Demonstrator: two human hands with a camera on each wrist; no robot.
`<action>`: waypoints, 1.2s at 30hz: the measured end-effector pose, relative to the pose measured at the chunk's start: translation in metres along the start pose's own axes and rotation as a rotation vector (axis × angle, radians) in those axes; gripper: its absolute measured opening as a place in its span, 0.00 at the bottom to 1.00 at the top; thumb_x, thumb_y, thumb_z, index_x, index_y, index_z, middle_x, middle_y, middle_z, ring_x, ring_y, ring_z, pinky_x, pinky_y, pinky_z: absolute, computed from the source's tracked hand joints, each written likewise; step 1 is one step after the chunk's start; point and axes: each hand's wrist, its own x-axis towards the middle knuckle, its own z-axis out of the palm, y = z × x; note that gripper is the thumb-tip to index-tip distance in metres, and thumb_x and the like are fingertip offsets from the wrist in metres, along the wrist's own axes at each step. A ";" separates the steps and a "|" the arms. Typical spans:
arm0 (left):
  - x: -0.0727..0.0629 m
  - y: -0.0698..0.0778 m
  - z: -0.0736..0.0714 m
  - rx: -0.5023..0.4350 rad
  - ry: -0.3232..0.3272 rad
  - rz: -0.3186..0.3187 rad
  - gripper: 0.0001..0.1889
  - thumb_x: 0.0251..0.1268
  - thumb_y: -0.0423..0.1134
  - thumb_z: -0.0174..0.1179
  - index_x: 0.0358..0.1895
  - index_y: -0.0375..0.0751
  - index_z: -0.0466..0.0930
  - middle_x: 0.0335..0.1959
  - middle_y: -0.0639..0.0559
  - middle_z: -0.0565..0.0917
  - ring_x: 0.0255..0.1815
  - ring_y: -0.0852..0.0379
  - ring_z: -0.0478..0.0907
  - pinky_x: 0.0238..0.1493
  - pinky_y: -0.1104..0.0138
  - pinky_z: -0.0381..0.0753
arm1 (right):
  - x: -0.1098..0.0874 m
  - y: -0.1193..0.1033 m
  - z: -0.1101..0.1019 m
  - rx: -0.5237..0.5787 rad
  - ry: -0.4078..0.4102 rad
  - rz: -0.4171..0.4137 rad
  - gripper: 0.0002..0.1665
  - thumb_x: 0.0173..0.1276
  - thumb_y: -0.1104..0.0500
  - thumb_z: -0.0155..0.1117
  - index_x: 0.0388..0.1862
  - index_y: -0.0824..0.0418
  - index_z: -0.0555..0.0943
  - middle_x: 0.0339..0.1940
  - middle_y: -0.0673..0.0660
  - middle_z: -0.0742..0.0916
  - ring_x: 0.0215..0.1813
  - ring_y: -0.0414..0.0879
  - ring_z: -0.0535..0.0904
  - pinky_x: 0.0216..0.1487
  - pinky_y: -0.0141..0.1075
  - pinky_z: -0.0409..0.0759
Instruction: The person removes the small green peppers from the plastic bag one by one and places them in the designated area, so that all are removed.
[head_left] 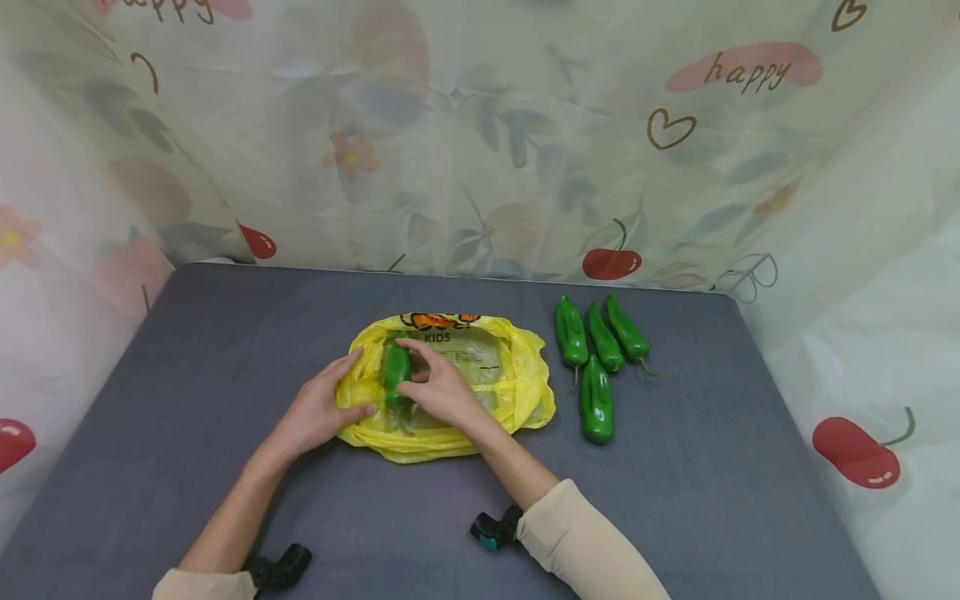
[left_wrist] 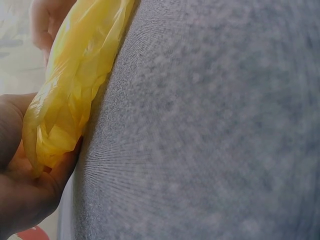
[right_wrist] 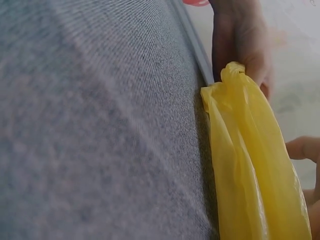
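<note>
A yellow plastic bag point(head_left: 525, 379) lies on the table with its mouth spread wide. My left hand point(head_left: 322, 404) holds the bag's left edge, and the left wrist view shows fingers and thumb around the bunched plastic point(left_wrist: 75, 90). Inside the left part of the bag is a green pepper point(head_left: 395, 371), pinched between the thumb and fingers of my right hand point(head_left: 444, 390). In the right wrist view the bag's side point(right_wrist: 250, 165) hides the pepper and much of the right hand. To the right of the bag lie several more green peppers point(head_left: 597, 400).
The dark grey table point(head_left: 720, 467) extends around the bag, with a patterned curtain point(head_left: 465, 167) along its back edge and sides. Black wrist devices point(head_left: 495, 530) sit below both forearms, near the beige sleeves point(head_left: 585, 533).
</note>
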 end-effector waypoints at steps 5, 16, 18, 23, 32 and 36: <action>0.000 0.000 0.000 0.001 0.003 0.002 0.46 0.62 0.40 0.69 0.79 0.37 0.51 0.75 0.30 0.58 0.74 0.31 0.56 0.68 0.38 0.59 | -0.003 0.001 -0.004 0.032 0.002 -0.011 0.39 0.64 0.60 0.68 0.73 0.38 0.69 0.65 0.54 0.78 0.52 0.47 0.83 0.42 0.38 0.83; -0.001 0.001 0.000 0.001 -0.001 -0.006 0.46 0.62 0.40 0.69 0.79 0.38 0.51 0.75 0.30 0.58 0.74 0.31 0.55 0.68 0.38 0.58 | -0.010 0.002 -0.011 0.110 -0.031 0.009 0.40 0.64 0.62 0.64 0.73 0.38 0.68 0.65 0.53 0.77 0.50 0.46 0.82 0.40 0.42 0.83; -0.001 0.001 0.000 0.000 0.000 -0.006 0.46 0.62 0.40 0.69 0.79 0.38 0.51 0.75 0.30 0.58 0.74 0.31 0.55 0.68 0.38 0.58 | -0.011 0.001 -0.012 0.136 -0.031 0.012 0.40 0.64 0.63 0.64 0.73 0.39 0.69 0.65 0.53 0.77 0.51 0.46 0.82 0.40 0.43 0.83; 0.000 0.002 0.001 -0.005 0.003 0.000 0.46 0.62 0.40 0.69 0.79 0.37 0.52 0.75 0.30 0.58 0.74 0.31 0.56 0.68 0.38 0.59 | -0.015 -0.001 -0.015 0.193 -0.004 0.022 0.38 0.64 0.64 0.64 0.70 0.36 0.71 0.65 0.54 0.76 0.52 0.47 0.81 0.41 0.45 0.83; -0.001 0.002 -0.001 -0.015 -0.002 -0.004 0.46 0.62 0.40 0.70 0.79 0.38 0.52 0.75 0.30 0.58 0.74 0.31 0.56 0.69 0.39 0.57 | -0.022 -0.004 -0.022 0.217 0.032 -0.016 0.34 0.66 0.63 0.63 0.70 0.41 0.72 0.65 0.57 0.76 0.53 0.50 0.81 0.43 0.42 0.84; 0.000 0.002 -0.001 -0.008 -0.001 0.004 0.46 0.62 0.40 0.70 0.79 0.37 0.52 0.75 0.29 0.58 0.73 0.30 0.56 0.68 0.38 0.58 | -0.026 -0.004 -0.026 0.199 0.034 -0.019 0.33 0.67 0.60 0.67 0.70 0.40 0.72 0.63 0.56 0.78 0.51 0.50 0.82 0.43 0.42 0.84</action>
